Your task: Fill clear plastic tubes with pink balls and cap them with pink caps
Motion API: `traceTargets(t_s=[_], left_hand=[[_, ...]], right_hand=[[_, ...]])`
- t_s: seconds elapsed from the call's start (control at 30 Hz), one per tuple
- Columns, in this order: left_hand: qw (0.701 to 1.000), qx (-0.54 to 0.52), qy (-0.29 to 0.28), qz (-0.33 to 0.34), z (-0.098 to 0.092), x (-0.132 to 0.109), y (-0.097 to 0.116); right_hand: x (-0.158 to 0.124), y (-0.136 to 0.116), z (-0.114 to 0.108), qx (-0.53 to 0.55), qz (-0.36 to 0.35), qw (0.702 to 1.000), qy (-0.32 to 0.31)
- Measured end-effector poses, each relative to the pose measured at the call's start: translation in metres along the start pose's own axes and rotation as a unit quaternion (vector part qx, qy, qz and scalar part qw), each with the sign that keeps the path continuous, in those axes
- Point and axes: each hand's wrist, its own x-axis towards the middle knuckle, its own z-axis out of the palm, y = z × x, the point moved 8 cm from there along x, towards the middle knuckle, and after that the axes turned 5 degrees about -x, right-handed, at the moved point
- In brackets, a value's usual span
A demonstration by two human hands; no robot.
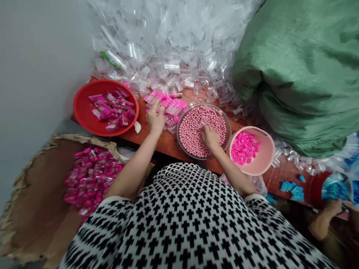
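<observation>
My left hand (156,118) is at the near left of a pile of clear tubes with pink caps (172,106), several of them filled with pink beads. Its fingers are stretched out and apart, touching or just above the pile. In a round bowl (228,127) full of pink beads (193,130), my right hand (211,137) has its fingers curled round a clear plastic tube (203,122), partly hidden among the beads. A pale pink basket (266,149) of bright pink caps (244,148) stands right of the bowl.
A red basin (81,101) of pink packets stands left; below it, a cardboard box (33,209) holds more. Clear tubes (174,41) heap up behind, beside a big green sack (297,67). At far right, another person's hand (331,209) is near blue pieces (293,189).
</observation>
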Motion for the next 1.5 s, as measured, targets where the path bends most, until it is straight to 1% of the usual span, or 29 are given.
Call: traceTargets(t_s=[0.03, 0.07, 0.1, 0.13, 0.17, 0.2, 0.23, 0.27, 0.33, 0.37, 0.4, 0.43, 0.47, 0.5, 0.57, 0.67, 0.77, 0.8, 0.83, 0.9, 0.93, 0.97, 1.03, 1.1, 1.17, 1.23, 1.37, 1.43, 1.5], left_hand=[[0.999, 0.038, 0.022, 0.027, 0.004, -0.013, 0.006], [0.996, 0.075, 0.015, 0.042, 0.014, -0.027, 0.009], [0.994, 0.098, -0.007, 0.047, 0.027, -0.041, 0.01], [0.991, 0.118, -0.042, 0.046, 0.043, -0.054, 0.009], [0.988, 0.129, -0.073, 0.039, 0.058, -0.066, 0.005], [0.986, 0.133, -0.097, 0.024, 0.071, -0.076, 0.001], [0.984, 0.13, -0.121, 0.002, 0.083, -0.085, -0.005], [0.983, 0.116, -0.142, -0.024, 0.094, -0.091, -0.011], [0.979, 0.066, -0.174, -0.08, 0.112, -0.102, -0.023], [0.976, 0.034, -0.185, -0.107, 0.119, -0.106, -0.027], [0.973, -0.002, -0.191, -0.132, 0.125, -0.109, -0.031], [0.968, -0.036, -0.192, -0.155, 0.13, -0.112, -0.033], [0.964, -0.066, -0.19, -0.175, 0.134, -0.115, -0.035], [0.959, -0.09, -0.188, -0.191, 0.137, -0.117, -0.036], [0.953, -0.116, -0.187, -0.208, 0.144, -0.122, -0.036], [0.952, -0.093, -0.208, -0.204, 0.155, -0.13, -0.034], [0.954, -0.058, -0.227, -0.185, 0.166, -0.136, -0.036], [0.953, -0.057, -0.23, -0.189, 0.169, -0.139, -0.039], [0.951, -0.059, -0.23, -0.198, 0.171, -0.141, -0.041], [0.946, -0.069, -0.229, -0.219, 0.176, -0.147, -0.047], [0.945, -0.072, -0.228, -0.225, 0.177, -0.15, -0.048], [0.944, -0.074, -0.227, -0.229, 0.179, -0.152, -0.049], [0.942, -0.076, -0.227, -0.235, 0.183, -0.157, -0.05], [0.94, -0.072, -0.228, -0.242, 0.187, -0.16, -0.051], [0.939, -0.066, -0.229, -0.246, 0.19, -0.161, -0.053], [0.94, -0.063, -0.228, -0.245, 0.193, -0.16, -0.054], [0.943, -0.06, -0.227, -0.236, 0.196, -0.156, -0.052], [0.943, -0.06, -0.23, -0.232, 0.199, -0.154, -0.049], [0.944, -0.057, -0.234, -0.225, 0.203, -0.154, -0.045]], right_hand=[[0.0, 0.001, 0.004, 0.002, 0.009, 1.0, -0.008], [0.001, 0.002, 0.008, 0.014, 0.018, 1.0, -0.011], [0.001, 0.004, 0.011, 0.04, 0.026, 0.999, -0.012], [0.002, 0.006, 0.013, 0.079, 0.033, 0.996, -0.007], [0.002, 0.009, 0.014, 0.134, 0.037, 0.99, 0.002], [0.002, 0.013, 0.015, 0.204, 0.04, 0.978, 0.014], [0.002, 0.016, 0.015, 0.285, 0.038, 0.958, 0.024], [0.002, 0.019, 0.016, 0.37, 0.035, 0.928, 0.027], [0.0, 0.023, 0.016, 0.521, 0.02, 0.854, 0.013], [-0.002, 0.023, 0.015, 0.573, 0.007, 0.819, -0.001], [-0.004, 0.022, 0.014, 0.607, -0.005, 0.794, -0.014], [-0.007, 0.023, 0.011, 0.623, -0.017, 0.782, -0.023], [-0.009, 0.024, 0.008, 0.623, -0.025, 0.781, -0.026], [-0.011, 0.026, 0.004, 0.612, -0.03, 0.79, -0.021], [-0.017, 0.033, -0.005, 0.576, -0.032, 0.817, 0.011], [-0.029, 0.042, -0.014, 0.516, -0.032, 0.853, 0.067], [-0.047, 0.057, -0.011, 0.473, -0.021, 0.878, 0.068], [-0.054, 0.07, -0.009, 0.468, -0.003, 0.881, 0.068], [-0.062, 0.088, -0.006, 0.465, 0.029, 0.882, 0.078], [-0.081, 0.137, -0.002, 0.434, 0.127, 0.885, 0.116], [-0.093, 0.166, -0.001, 0.4, 0.186, 0.887, 0.135], [-0.103, 0.192, 0.0, 0.352, 0.237, 0.895, 0.14], [-0.114, 0.234, 0.004, 0.245, 0.297, 0.916, 0.116], [-0.113, 0.258, 0.012, 0.145, 0.306, 0.939, 0.054], [-0.104, 0.264, 0.023, 0.059, 0.287, 0.956, -0.016], [-0.094, 0.262, 0.034, 0.006, 0.27, 0.961, -0.062], [-0.081, 0.253, 0.043, -0.012, 0.261, 0.962, -0.084], [-0.082, 0.254, 0.043, -0.018, 0.26, 0.961, -0.09], [-0.09, 0.261, 0.039, 0.001, 0.273, 0.959, -0.078]])
